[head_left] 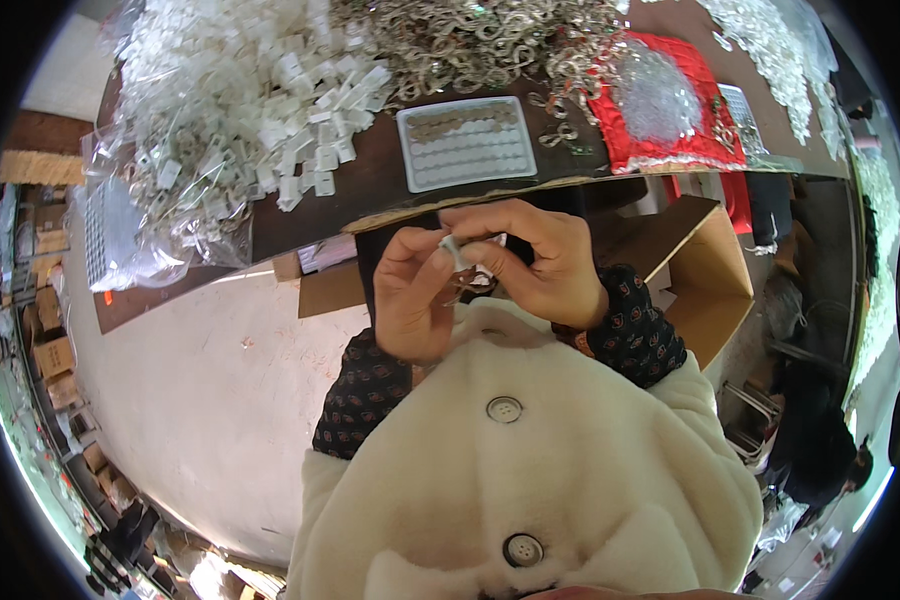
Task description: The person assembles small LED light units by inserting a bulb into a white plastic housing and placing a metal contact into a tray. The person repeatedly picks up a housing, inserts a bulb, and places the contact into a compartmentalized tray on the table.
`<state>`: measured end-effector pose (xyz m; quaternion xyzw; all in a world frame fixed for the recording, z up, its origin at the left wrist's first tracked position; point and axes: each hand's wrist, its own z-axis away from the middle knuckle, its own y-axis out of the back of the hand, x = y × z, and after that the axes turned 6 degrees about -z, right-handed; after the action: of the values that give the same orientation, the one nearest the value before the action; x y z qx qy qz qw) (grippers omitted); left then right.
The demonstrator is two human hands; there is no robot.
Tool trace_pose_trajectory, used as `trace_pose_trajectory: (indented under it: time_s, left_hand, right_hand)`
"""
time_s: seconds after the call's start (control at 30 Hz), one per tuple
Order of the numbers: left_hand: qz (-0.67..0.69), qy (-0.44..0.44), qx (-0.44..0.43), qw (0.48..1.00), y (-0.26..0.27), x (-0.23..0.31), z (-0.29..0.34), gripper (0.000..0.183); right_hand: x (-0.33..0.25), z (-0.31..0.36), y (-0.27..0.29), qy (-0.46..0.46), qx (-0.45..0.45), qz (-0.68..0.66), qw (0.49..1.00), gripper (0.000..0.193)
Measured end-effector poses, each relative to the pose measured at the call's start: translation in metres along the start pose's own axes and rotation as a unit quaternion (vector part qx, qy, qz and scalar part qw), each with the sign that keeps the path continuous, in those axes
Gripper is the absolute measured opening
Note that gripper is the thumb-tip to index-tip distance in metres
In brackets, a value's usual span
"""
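Close to my body, just before the table's front edge, my two hands meet. My left hand [413, 305] is closed, with thumb and fingers pinching a small white piece [457, 254]. From the other side, my right hand [553, 265] closes on the same piece with its thumb and curled fingers. Some thin brownish-silver parts show under the white piece, between the hands; their exact kind is too small to tell. Beyond the hands, a white ridged tray [470, 172] lies on the table, its far rows filled with small metallic pieces.
A heap of white plastic tags [300, 95] covers the table's left. Metallic loop-shaped parts [470, 45] are piled at the back. Clear plastic pieces [655, 95] lie on a red bag [625, 150] at right. An open cardboard box [715, 275] stands below the table edge.
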<state>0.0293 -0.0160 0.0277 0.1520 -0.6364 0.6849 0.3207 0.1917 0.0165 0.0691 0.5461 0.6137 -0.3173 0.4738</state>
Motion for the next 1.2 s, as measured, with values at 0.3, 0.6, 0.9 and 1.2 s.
trace_pose_trajectory:
  time_s: [0.3,0.6,0.9,1.2]
  left_hand:
    - [-0.058,0.016,-0.027,0.998,0.003,-0.002,-0.002,0.015]
    - [0.003,0.100,-0.030,0.994,0.002,-0.005,-0.015,0.033]
    - [-0.051,0.082,-0.056,0.994,-0.007,0.000,-0.017,0.016]
    - [-0.292,-0.032,-0.001,0.956,-0.035,0.008,-0.017,0.028]
  right_hand:
    - [0.001,0.005,0.021,-0.023,-0.088,0.072,0.993,0.015]
    - [0.067,-0.002,0.085,0.012,0.220,0.462,0.859,0.034]
    - [0.041,-0.002,0.083,0.027,0.203,0.270,0.941,0.023]
    - [-0.015,-0.016,0.048,0.178,-0.122,0.334,0.918,0.037]
